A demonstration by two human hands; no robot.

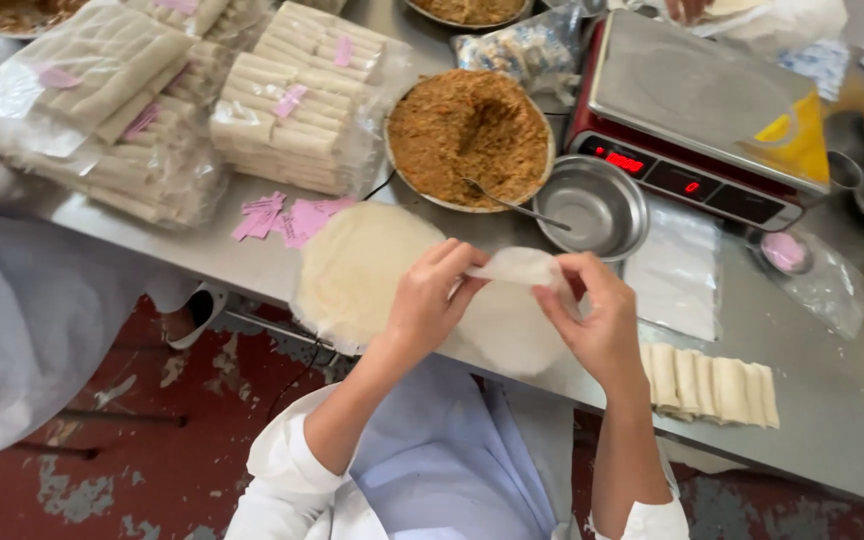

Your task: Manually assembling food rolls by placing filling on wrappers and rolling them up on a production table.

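Pale cream wrapper point(517, 268) is seen, near-white and plain; the wrapper stack point(357, 268) is a slightly yellower cream. Filling point(469, 132) is mottled orange-brown in a silver bowl point(542, 160). Small bowl point(597, 208) is shiny steel grey. Scale point(697, 115) is red-bodied with a grey metal top and red lit digits on black. Paper slips point(287, 215) are pink. Finished rolls point(712, 388) are off-white, plain. Bagged rolls point(292, 100) are cream under clear plastic with pink tags. Bench point(812, 400) is dull grey steel. Floor point(152, 470) is dark red, patchily worn to grey. Sleeves point(287, 465) are white.
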